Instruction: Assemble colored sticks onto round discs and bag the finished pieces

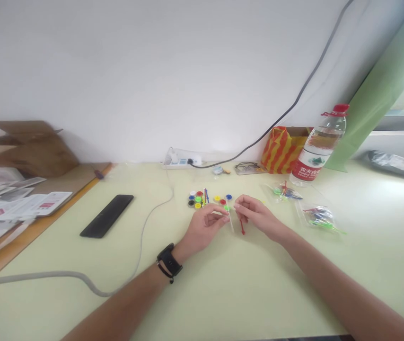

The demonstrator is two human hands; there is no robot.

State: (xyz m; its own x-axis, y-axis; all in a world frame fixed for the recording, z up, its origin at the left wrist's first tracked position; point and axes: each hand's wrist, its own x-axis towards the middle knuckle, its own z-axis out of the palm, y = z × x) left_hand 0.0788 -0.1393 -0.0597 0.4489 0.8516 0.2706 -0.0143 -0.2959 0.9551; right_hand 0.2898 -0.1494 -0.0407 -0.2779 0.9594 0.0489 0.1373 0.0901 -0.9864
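Observation:
My left hand (207,227) pinches a thin white stick (231,221) between thumb and forefinger, and the stick stands nearly upright. Close by on the right, my right hand (255,213) is closed with its fingers curled. A small red stick with an arrow-like tip (242,228) comes out below those curled fingers and points down toward the table. Just beyond the hands lie round coloured discs, among them a yellow disc (217,198), a blue disc (229,196) and a green disc (227,208). Several coloured sticks (205,195) lie beside a cluster of discs (195,199).
Clear bags of coloured parts (320,215) lie right, near a large water bottle (317,151) and a striped bag (282,150). Glasses (247,166) and a power strip (182,162) are at the wall. Left are a black slab (108,216), a grey cable (141,241) and a carton (42,147).

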